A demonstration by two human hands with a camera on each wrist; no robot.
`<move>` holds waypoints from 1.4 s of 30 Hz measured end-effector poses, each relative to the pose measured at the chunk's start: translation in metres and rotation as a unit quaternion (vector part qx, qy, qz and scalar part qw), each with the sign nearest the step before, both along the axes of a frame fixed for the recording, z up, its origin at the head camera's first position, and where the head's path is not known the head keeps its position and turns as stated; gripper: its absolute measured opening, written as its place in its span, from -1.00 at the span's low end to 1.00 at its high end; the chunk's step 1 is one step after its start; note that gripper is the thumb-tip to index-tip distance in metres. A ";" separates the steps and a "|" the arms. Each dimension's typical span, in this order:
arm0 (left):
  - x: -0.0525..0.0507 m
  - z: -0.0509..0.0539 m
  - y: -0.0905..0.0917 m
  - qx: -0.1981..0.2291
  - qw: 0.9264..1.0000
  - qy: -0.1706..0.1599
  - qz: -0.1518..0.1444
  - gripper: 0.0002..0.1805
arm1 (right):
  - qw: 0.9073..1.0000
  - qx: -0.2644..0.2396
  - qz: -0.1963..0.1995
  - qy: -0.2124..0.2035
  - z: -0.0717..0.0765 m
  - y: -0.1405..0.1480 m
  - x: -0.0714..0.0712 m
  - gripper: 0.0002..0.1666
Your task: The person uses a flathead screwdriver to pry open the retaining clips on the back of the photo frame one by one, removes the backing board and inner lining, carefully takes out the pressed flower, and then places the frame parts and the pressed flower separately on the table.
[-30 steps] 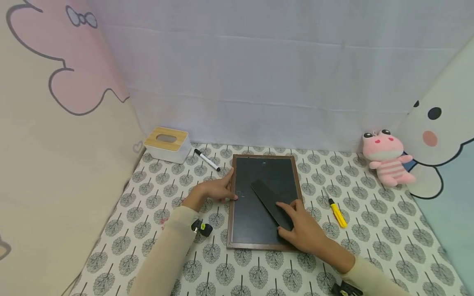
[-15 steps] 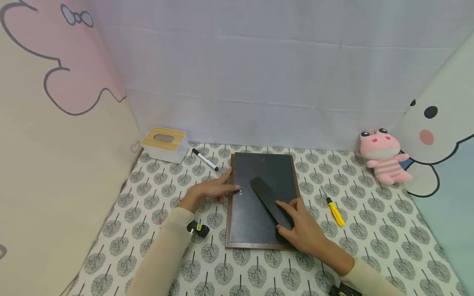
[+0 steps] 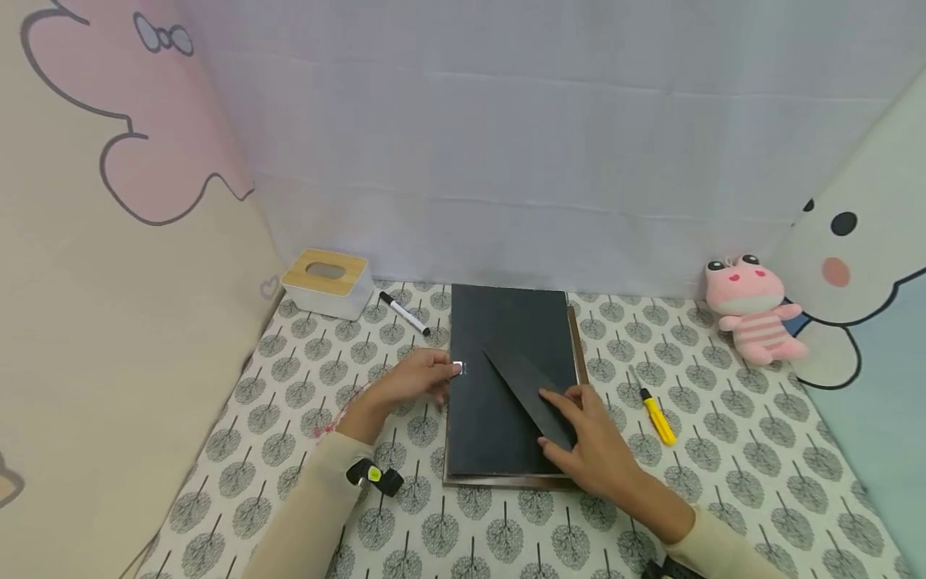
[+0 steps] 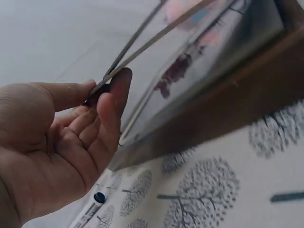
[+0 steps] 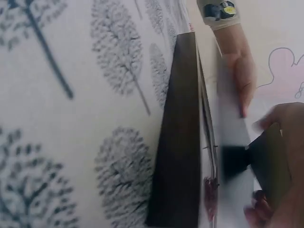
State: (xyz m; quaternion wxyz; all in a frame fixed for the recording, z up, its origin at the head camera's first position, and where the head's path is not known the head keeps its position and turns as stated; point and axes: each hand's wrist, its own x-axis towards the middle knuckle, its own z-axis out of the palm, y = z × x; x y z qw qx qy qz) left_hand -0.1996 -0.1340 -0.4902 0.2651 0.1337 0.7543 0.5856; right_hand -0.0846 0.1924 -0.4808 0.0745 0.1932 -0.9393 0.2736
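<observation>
A black backing board (image 3: 473, 418) lies tilted over a brown wooden frame (image 3: 581, 354), its left side raised. My left hand (image 3: 412, 378) pinches the board's left edge between thumb and fingers; the left wrist view shows the hand (image 4: 61, 137) at that thin edge, with a gap above the frame (image 4: 213, 104). A dark stand flap (image 3: 524, 386) angles up from the board, and my right hand (image 3: 596, 450) grips its lower end. In the right wrist view the right hand (image 5: 285, 161) holds the flap (image 5: 270, 166), beside the frame's side (image 5: 178, 142).
A tissue box (image 3: 325, 281) with a wooden lid and a marker (image 3: 403, 314) are at the back left. To the right lie a yellow-handled screwdriver (image 3: 658, 416) and a pink plush toy (image 3: 755, 310). A tree-patterned cloth (image 3: 405, 531) covers the table.
The board's left side has risen off the frame. My left hand has gone from resting at the frame's left edge to pinching the board; my right hand has stayed on the flap.
</observation>
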 end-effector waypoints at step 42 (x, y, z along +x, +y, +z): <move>0.077 0.014 -0.274 -0.239 0.962 -0.019 0.128 -0.64 | 0.992 0.038 0.124 0.002 -0.019 0.022 0.032 -0.54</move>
